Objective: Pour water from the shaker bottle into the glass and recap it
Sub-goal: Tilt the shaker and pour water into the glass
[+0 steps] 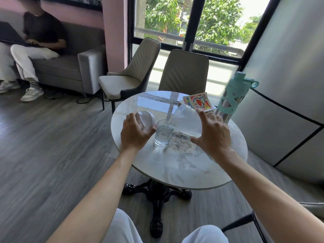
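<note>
A clear plastic shaker bottle [187,120] is tilted to the left over a small glass [163,134] that stands on the round marble table [184,171]. My right hand [213,134] grips the bottle's side, thumb low and fingers spread. Water sits in the glass, roughly two thirds full. The bottle's translucent white cap [146,121] is off and rests in my left hand [135,132], just left of the glass. The bottle's mouth hangs right above the glass rim.
A steel bottle with a teal sleeve and lid [235,97] stands at the table's far right, beside a cartoon-printed box [199,102]. Two beige chairs [184,72] face the table's far side. A person sits on a grey sofa [70,67] at the left.
</note>
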